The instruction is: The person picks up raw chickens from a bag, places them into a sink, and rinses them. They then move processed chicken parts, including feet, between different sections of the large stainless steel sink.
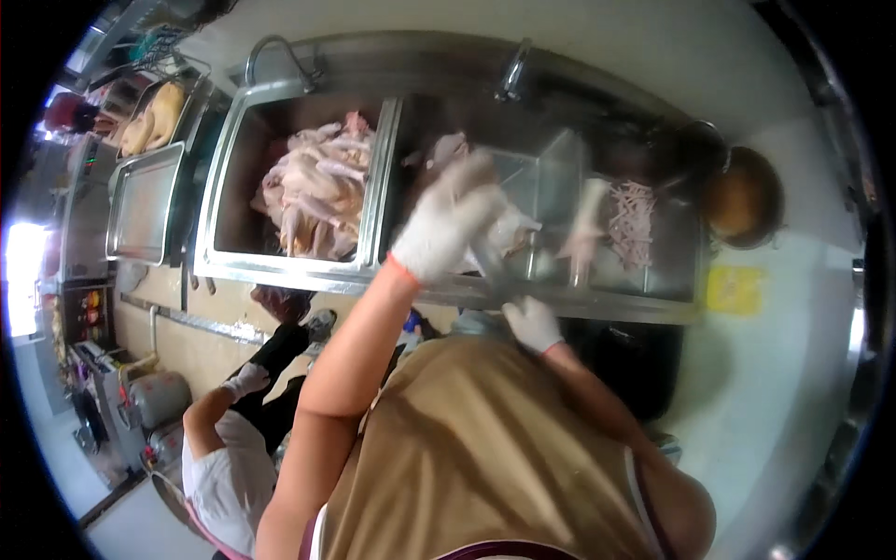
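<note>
My left hand, in a white glove, is over the right basin, blurred against pale raw poultry; whether its fingers grip the meat is unclear. My right hand, also gloved, is closed at the basin's front edge on what looks like a knife, its blurred grey blade angled up toward the poultry. A clear tray lies behind the meat. To the right are a blurred pale poultry piece and a heap of thin pale strips. The left basin holds piled raw plucked birds.
Two faucets rise behind the metal sink. A round pot stands at right. Far left are a metal tray and whole birds in another tray. A co-worker with a gloved hand is at lower left.
</note>
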